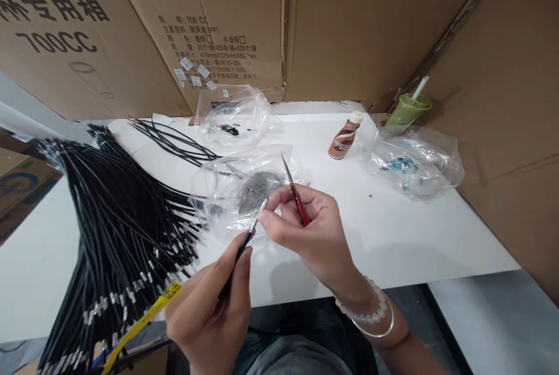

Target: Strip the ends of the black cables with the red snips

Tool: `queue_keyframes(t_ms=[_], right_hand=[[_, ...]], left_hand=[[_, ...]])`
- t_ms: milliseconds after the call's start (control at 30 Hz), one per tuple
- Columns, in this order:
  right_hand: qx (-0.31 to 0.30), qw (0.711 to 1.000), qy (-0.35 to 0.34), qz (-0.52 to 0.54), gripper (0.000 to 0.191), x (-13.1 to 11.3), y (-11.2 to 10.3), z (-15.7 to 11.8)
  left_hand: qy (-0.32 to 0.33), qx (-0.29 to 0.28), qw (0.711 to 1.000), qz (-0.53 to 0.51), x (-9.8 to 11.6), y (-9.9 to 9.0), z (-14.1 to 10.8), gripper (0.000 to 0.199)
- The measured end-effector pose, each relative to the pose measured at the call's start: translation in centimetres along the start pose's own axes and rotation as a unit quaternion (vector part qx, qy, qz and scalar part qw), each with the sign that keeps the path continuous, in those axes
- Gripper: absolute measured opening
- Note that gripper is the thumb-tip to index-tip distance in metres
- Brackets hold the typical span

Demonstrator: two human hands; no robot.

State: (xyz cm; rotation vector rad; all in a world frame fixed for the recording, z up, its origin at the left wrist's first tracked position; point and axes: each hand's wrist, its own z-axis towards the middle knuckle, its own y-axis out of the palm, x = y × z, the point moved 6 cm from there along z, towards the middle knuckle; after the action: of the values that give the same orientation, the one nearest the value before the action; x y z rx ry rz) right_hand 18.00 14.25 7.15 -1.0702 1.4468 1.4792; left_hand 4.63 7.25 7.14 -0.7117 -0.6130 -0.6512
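Note:
My left hand is closed around a black cable, which slants up to the right and ends in a silver metal tip. At that tip, the thumb and forefinger of my right hand come together. A pointed tool with a red handle, tweezers by the look, is tucked in the right hand's fingers, its sharp end up. Behind both hands lies a clear plastic bag with a mass of small grey metal parts. Whether the right fingertips hold a small part is hidden.
A big bundle of black cables with silver ends covers the table's left, a yellow printed strip beside it. Further back are a bag of black pieces, a bottle, a green cup and another bag. Cardboard boxes wall the back.

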Motion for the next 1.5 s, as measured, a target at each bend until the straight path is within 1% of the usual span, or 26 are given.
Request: queue_keyframes(t_ms=[100, 233, 367, 467, 567, 667, 733, 767, 800, 833, 867, 900, 933, 967, 1000, 1033, 1100, 1133, 1167, 1267, 1333, 1400, 1500], right_hand=[[-0.014, 1.000, -0.001, -0.007, 0.011, -0.1, 0.2, 0.0], [-0.031, 0.999, 0.006, -0.005, 0.011, -0.2, 0.5, 0.0], [-0.044, 0.999, 0.007, 0.004, 0.010, -0.4, 0.9, 0.0], [-0.043, 0.999, 0.017, 0.002, 0.010, -0.5, 1.2, 0.0], [-0.028, 0.999, 0.012, -0.017, 0.010, -0.3, 1.3, 0.0], [0.003, 0.998, -0.022, -0.056, 0.010, 0.0, 1.2, -0.3], [0.024, 0.994, -0.065, -0.085, 0.009, 0.0, 1.1, -0.7], [0.030, 0.990, -0.094, -0.102, 0.010, -0.2, 1.1, -1.0], [0.027, 0.985, -0.121, -0.122, 0.012, -0.4, 1.1, -1.4], [0.012, 0.980, -0.142, -0.141, 0.014, -0.6, 1.3, -1.7], [-0.010, 0.976, -0.152, -0.157, 0.015, -0.7, 1.5, -2.0], [-0.032, 0.974, -0.154, -0.164, 0.016, -0.8, 1.6, -2.3], [-0.045, 0.974, -0.152, -0.163, 0.017, -1.0, 1.5, -2.5], [-0.047, 0.976, -0.145, -0.155, 0.018, -1.1, 1.3, -2.6], [-0.032, 0.979, -0.139, -0.143, 0.017, -1.2, 0.8, -2.5], [-0.004, 0.983, -0.132, -0.128, 0.014, -1.3, 0.2, -2.4], [0.049, 0.989, -0.101, -0.100, 0.008, -1.1, -0.9, -1.9], [0.058, 0.991, -0.075, -0.090, 0.007, -0.8, -1.2, -1.5], [0.054, 0.994, -0.050, -0.080, 0.008, -0.3, -1.3, -1.2], [-0.004, 0.998, 0.015, -0.057, 0.013, 1.0, -0.5, -0.7], [-0.022, 0.998, 0.031, -0.043, 0.012, 1.5, 0.0, -0.7], [-0.009, 0.999, 0.027, -0.042, 0.010, 1.5, 0.2, -0.9], [0.014, 0.998, 0.013, -0.056, 0.018, 1.4, 0.3, -1.2]], left_hand=[[0.005, 0.002, 1.000, -0.001, 0.1, 0.1, 0.1, 0.023], [0.030, 0.008, 0.999, 0.009, 0.3, -0.1, 0.1, 0.023], [0.044, 0.001, 0.999, 0.020, 0.4, -0.3, 0.1, 0.024], [0.051, -0.001, 0.998, 0.030, 0.6, -0.4, 0.0, 0.023], [0.061, 0.003, 0.997, 0.041, 0.6, -0.4, 0.0, 0.022], [0.096, -0.004, 0.993, 0.061, 0.5, -0.4, -0.2, 0.026], [0.122, -0.010, 0.990, 0.074, 0.4, -0.3, -0.4, 0.031], [0.128, -0.015, 0.989, 0.079, 0.2, -0.3, -0.5, 0.030], [0.129, -0.022, 0.988, 0.082, 0.1, -0.3, -0.5, 0.024], [0.129, -0.031, 0.988, 0.081, 0.0, -0.2, -0.5, 0.016], [0.126, -0.043, 0.988, 0.073, 0.0, -0.1, -0.5, 0.018], [0.116, -0.055, 0.990, 0.063, -0.1, 0.1, -0.4, 0.024], [0.097, -0.064, 0.992, 0.050, -0.1, 0.2, -0.2, 0.027], [0.069, -0.068, 0.995, 0.036, -0.3, 0.3, -0.1, 0.024], [0.031, -0.064, 0.997, 0.023, -0.5, 0.3, 0.0, 0.018], [-0.011, -0.057, 0.998, 0.011, -0.7, 0.3, 0.0, 0.013], [-0.079, -0.036, 0.996, -0.015, -1.2, 0.3, 0.0, 0.019], [-0.098, -0.026, 0.995, -0.026, -1.3, 0.3, -0.1, 0.020], [-0.109, -0.021, 0.993, -0.035, -1.3, 0.3, -0.2, 0.021], [-0.104, -0.024, 0.993, -0.045, -1.3, 0.5, -0.2, 0.021], [-0.088, -0.037, 0.995, -0.041, -1.3, 0.7, -0.2, 0.020], [-0.070, -0.039, 0.996, -0.029, -1.3, 0.8, -0.1, 0.020], [-0.056, -0.033, 0.998, -0.018, -1.5, 0.9, -0.2, 0.020]])
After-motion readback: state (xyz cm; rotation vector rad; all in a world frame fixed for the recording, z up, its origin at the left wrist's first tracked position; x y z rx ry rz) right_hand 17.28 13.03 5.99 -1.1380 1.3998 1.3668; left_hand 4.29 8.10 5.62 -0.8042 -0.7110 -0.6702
